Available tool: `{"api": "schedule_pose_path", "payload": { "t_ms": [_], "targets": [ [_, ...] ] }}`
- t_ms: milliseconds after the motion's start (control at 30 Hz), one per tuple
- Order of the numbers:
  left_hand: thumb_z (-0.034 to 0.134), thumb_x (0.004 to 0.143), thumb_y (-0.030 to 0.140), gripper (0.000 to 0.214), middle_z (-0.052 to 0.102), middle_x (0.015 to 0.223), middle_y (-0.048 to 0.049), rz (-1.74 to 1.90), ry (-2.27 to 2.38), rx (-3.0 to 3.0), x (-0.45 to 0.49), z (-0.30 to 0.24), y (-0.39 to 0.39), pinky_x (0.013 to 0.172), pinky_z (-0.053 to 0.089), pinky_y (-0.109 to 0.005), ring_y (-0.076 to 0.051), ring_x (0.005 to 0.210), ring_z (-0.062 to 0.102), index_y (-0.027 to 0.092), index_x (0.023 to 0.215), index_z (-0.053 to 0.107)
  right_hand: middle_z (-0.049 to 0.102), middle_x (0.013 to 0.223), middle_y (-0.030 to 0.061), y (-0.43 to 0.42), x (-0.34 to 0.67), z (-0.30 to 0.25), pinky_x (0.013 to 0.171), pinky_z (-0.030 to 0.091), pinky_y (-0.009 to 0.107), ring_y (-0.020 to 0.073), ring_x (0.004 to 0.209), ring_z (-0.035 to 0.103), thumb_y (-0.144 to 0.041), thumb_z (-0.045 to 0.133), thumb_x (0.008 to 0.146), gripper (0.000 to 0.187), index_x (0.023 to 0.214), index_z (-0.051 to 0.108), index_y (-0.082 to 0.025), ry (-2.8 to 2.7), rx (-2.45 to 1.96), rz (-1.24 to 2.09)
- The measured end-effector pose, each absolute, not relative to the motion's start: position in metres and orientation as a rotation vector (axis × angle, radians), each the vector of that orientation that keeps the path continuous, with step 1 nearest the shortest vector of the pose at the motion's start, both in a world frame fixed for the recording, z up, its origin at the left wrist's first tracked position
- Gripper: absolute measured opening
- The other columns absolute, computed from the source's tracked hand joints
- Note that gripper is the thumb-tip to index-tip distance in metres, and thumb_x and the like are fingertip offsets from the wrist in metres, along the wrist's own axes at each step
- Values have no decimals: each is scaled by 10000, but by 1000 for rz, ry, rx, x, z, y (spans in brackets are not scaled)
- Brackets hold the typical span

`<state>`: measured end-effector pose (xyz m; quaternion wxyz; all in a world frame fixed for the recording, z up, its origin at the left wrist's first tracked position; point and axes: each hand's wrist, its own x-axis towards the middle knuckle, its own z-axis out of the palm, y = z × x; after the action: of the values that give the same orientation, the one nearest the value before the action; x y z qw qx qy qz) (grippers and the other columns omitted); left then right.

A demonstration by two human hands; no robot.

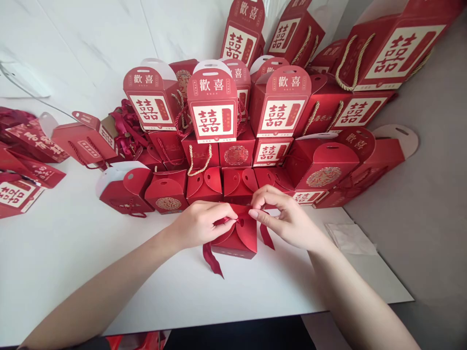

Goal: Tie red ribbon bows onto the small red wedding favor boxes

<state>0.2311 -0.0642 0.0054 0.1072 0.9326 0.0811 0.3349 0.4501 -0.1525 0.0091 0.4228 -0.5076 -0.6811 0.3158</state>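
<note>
On the white tabletop [175, 291], we pinch dk-red ribbon [212, 261] atop the flap-top gift box [237, 240] w/ our L hand [202, 223], R hand's [288, 221] thumb & index nr each other, grip unclear.

The square cardboard box with curved petal flaps [239, 240] is glossy red, faint lettering across its near side. The flat satin ribbon [212, 262] hanging left of it is plain dark crimson. Behind the box, a dome-topped red cardboard carton [213, 95] carries a cream square panel with bold red characters. Behind and right of the box, a red cardboard carton with a rounded flap [310, 158] bears a gold round openwork medallion. The smooth tabletop [284, 296] beneath the box is plain white.
</note>
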Motion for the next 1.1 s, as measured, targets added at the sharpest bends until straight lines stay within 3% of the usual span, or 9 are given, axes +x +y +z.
{"api": "schedule_pose_path", "payload": {
  "t_ms": [133,267,367,633,800,1100],
  "targets": [
    [606,864,113,78,678,695,49,882,318,2688,230,8,-68,574,452,-157,-50,569,577,187,840,611,527,704,-32,-154,446,9,599,345,256,118,630,434,-445,534,957,283,810,559,-205,-1717,-1370,989],
    [614,867,190,37,592,631,67,608,475,2548,230,18,-69,531,396,-175,-53,527,489,204,897,599,499,678,-41,-151,444,5,594,313,257,110,623,403,-470,523,956,328,782,552,-193,-1728,-1378,989],
    [622,872,317,152,512,583,82,293,625,2282,227,32,-65,512,366,-196,-66,504,415,212,955,548,496,673,-44,-150,445,4,604,311,258,109,628,400,-459,523,957,320,782,548,-193,-1753,-1395,967],
    [650,818,505,336,556,601,34,-26,851,1932,220,41,-47,515,345,-222,-90,530,457,179,802,572,509,653,-42,-151,448,6,588,339,247,105,608,442,-460,538,948,337,745,533,-191,-1731,-1413,1005],
    [695,768,519,381,541,526,32,-104,870,1862,219,44,-44,496,336,-212,-80,486,442,161,703,584,590,632,-13,-150,452,7,590,400,243,114,594,537,-485,567,926,374,709,543,-181,-1649,-1339,1223],
    [819,637,466,367,423,444,72,-214,1008,1790,216,47,-37,346,292,-185,-59,373,340,182,646,586,569,593,-21,-143,467,4,543,387,235,106,552,519,-513,635,871,388,697,554,-175,-1615,-1305,1384]
  ]
}}
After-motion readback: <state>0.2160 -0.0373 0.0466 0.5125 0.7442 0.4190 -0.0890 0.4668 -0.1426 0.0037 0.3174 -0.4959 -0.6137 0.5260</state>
